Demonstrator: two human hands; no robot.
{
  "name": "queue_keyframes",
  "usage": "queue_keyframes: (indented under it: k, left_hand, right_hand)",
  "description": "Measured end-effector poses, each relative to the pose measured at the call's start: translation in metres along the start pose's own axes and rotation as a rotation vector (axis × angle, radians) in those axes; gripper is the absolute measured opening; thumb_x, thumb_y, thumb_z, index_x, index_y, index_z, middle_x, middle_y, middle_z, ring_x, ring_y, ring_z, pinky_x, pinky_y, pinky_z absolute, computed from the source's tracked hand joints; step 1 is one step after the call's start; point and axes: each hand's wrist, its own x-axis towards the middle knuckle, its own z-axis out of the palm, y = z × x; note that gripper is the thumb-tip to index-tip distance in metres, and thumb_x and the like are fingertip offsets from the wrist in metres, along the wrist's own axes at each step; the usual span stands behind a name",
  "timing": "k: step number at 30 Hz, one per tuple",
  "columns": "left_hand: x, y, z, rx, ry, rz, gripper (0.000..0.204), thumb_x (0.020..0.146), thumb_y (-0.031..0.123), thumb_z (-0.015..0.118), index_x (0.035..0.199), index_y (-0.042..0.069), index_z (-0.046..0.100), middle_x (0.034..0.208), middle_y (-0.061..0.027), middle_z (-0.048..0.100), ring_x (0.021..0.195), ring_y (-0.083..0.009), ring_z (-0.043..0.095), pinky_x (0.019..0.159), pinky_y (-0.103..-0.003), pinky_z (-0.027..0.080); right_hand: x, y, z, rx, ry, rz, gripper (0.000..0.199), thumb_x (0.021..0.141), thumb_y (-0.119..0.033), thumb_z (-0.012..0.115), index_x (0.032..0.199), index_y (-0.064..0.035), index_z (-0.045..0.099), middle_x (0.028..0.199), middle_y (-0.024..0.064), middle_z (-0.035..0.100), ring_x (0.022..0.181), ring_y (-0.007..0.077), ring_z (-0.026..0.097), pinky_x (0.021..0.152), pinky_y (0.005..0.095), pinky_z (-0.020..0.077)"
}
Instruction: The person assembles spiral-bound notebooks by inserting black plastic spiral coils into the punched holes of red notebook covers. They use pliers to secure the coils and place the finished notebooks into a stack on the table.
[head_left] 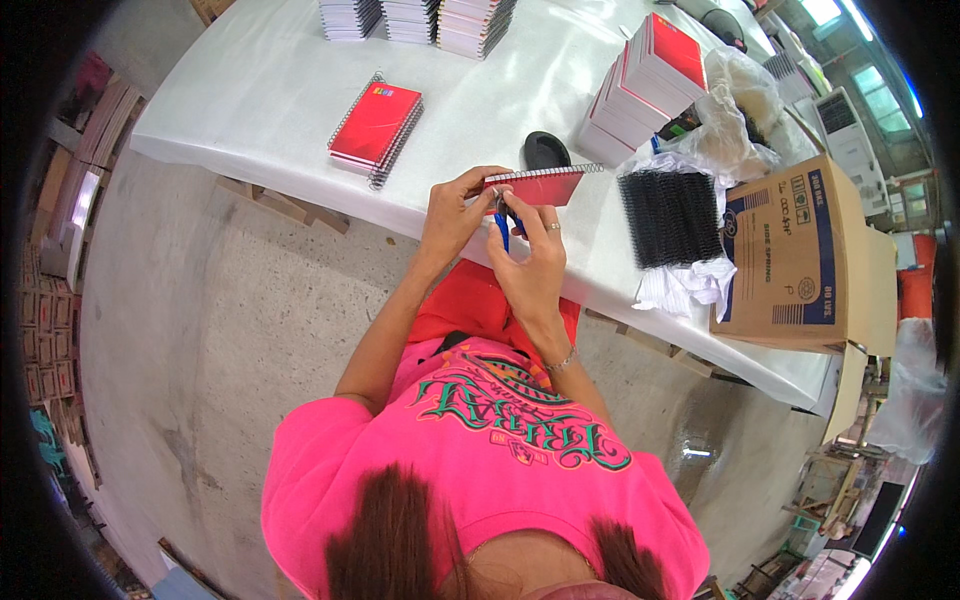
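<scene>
Near the frame's upper centre, you're apparently crimping the coil (pixel 594 168), left grip (pixel 452 212) holding the notebook (pixel 556 188), right grip (pixel 535 252) holding pliers (pixel 502 232), probably needing a steady squeeze next.

- Floor (pixel 260 300): bare grey concrete, speckled and stained; a shiny patch (pixel 696 453) at lower right reflects light.
- Table (pixel 240 105): long, white-topped, glare on its far part; wooden slats (pixel 280 203) show beneath its near edge.
- Left: stacked boards (pixel 108 125), brown bundles (pixel 48 345) piled nearer.
- Upper right: paned windows (pixel 882 95), daylight entering; bright light strip (pixel 857 18) above.
- Lower right: wooden furniture (pixel 830 488), cluttered, details too small to tell.
</scene>
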Motion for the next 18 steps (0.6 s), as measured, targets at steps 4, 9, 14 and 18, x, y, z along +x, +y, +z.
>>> queue_keyframes:
  k: [4,9,14,18]
  left_hand:
    - [-0.0016,0.0068,-0.0006,0.04,0.004,-0.034,0.024,0.094,0.005,0.06,0.116,-0.003,0.066,0.098,-0.0129,0.074,0.095,-0.0146,0.07,0.079,-0.026,0.056]
    - [-0.0038,0.0073,-0.0002,0.07,0.029,-0.017,0.025,0.092,0.006,0.06,0.114,-0.005,0.066,0.096,-0.0133,0.075,0.093,-0.0158,0.071,0.079,-0.028,0.056]
    - [-0.0047,0.0054,0.002,0.146,0.085,0.03,0.022,0.089,0.008,0.062,0.107,-0.002,0.069,0.089,-0.0157,0.074,0.086,-0.0184,0.073,0.073,-0.03,0.055]
    - [-0.0059,0.0089,0.0016,0.243,0.06,-0.003,0.024,0.09,0.005,0.062,0.113,-0.002,0.067,0.091,-0.0157,0.074,0.089,-0.0178,0.072,0.075,-0.03,0.055]
  right_hand:
    - [0.0012,0.0046,0.0034,-0.057,0.003,-0.045,0.036,0.081,-0.007,0.07,0.116,-0.0005,0.065,0.09,0.0144,0.056,0.08,0.0305,0.061,0.071,0.0392,0.0501]
    - [0.0012,0.003,0.0026,-0.075,-0.021,-0.042,0.037,0.081,-0.008,0.07,0.117,-0.0008,0.065,0.091,0.0144,0.056,0.08,0.0315,0.061,0.07,0.0401,0.0501]
    - [0.0018,0.0021,0.0016,-0.087,-0.052,-0.02,0.037,0.081,-0.008,0.07,0.118,-0.0009,0.065,0.091,0.0147,0.055,0.079,0.0316,0.061,0.069,0.0403,0.0502]
    - [0.0013,0.0041,0.0,0.132,-0.121,0.148,0.035,0.087,-0.011,0.068,0.12,-0.0022,0.063,0.091,0.0132,0.06,0.074,0.0284,0.064,0.068,0.0384,0.0533]
